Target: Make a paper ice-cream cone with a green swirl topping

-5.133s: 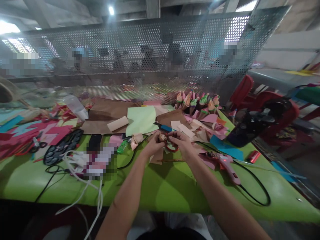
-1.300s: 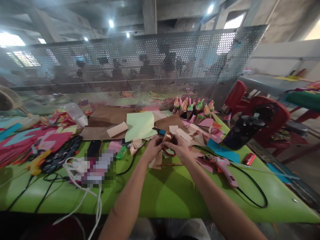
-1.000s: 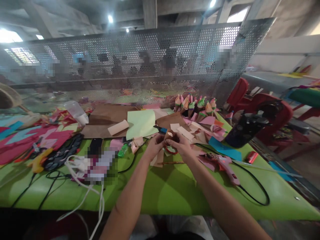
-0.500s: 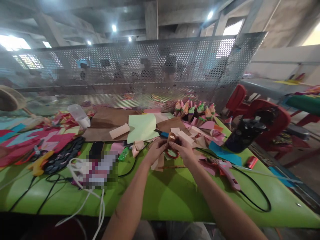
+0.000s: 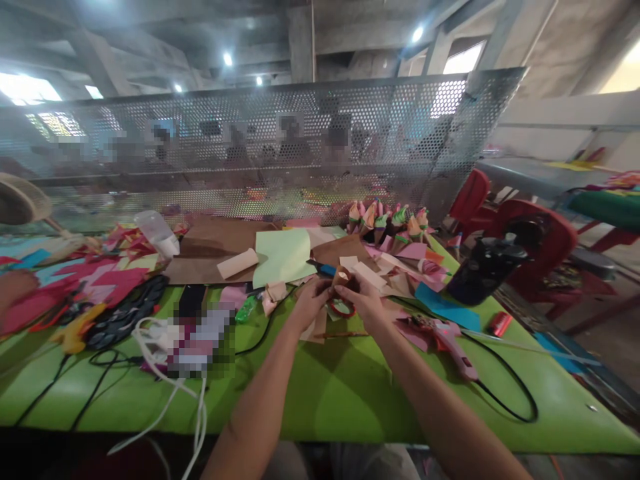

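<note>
Rolled brown paper (image 5: 343, 277), one piece, is held in two hands (image 5: 311, 301).

Fingers (image 5: 349, 293) hide part of the brown paper (image 5: 342, 276) they hold, people (image 5: 293, 143) behind the metal screen (image 5: 390, 107) blur into dark shapes, and the view's left edge cuts off the desk (image 5: 350, 403).
</note>
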`<action>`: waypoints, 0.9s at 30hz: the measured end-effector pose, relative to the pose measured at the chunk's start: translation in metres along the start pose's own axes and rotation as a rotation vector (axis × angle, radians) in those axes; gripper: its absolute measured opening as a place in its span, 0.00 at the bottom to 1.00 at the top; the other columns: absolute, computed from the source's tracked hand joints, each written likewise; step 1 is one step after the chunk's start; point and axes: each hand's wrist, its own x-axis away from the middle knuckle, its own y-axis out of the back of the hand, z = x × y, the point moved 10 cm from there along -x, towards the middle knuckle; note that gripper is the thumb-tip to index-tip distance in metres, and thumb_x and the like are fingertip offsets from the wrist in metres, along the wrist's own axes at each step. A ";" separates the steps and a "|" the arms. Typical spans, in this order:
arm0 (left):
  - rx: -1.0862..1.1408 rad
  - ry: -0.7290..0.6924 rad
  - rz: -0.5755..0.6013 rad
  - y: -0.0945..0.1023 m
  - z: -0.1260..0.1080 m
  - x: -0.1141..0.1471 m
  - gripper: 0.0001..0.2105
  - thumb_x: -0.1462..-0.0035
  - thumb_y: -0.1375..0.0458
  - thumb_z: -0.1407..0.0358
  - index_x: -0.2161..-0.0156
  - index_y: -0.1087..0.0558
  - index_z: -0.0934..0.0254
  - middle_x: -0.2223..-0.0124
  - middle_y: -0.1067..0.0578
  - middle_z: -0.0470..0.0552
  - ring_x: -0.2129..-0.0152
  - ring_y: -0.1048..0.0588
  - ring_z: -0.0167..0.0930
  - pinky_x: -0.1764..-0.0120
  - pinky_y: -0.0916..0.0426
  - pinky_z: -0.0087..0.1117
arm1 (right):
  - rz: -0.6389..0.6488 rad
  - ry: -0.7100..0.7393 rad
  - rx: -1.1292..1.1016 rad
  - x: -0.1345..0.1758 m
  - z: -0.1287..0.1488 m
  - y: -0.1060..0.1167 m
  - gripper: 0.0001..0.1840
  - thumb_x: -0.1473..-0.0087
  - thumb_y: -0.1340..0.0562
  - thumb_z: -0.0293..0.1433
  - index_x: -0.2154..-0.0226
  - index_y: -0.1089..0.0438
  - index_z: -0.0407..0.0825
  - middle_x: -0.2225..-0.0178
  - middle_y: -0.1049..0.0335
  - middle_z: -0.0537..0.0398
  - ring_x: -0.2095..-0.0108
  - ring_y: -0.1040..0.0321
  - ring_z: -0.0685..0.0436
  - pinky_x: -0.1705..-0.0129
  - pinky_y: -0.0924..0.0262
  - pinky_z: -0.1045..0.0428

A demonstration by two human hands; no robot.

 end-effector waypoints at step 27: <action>0.016 0.101 0.042 -0.006 0.007 0.002 0.18 0.45 0.37 0.50 0.63 0.22 0.65 0.64 0.21 0.53 0.65 0.25 0.36 0.58 0.30 0.37 | -0.076 0.015 -0.069 -0.005 0.004 0.014 0.24 0.66 0.25 0.47 0.72 0.32 0.51 0.77 0.35 0.62 0.77 0.43 0.51 0.74 0.48 0.53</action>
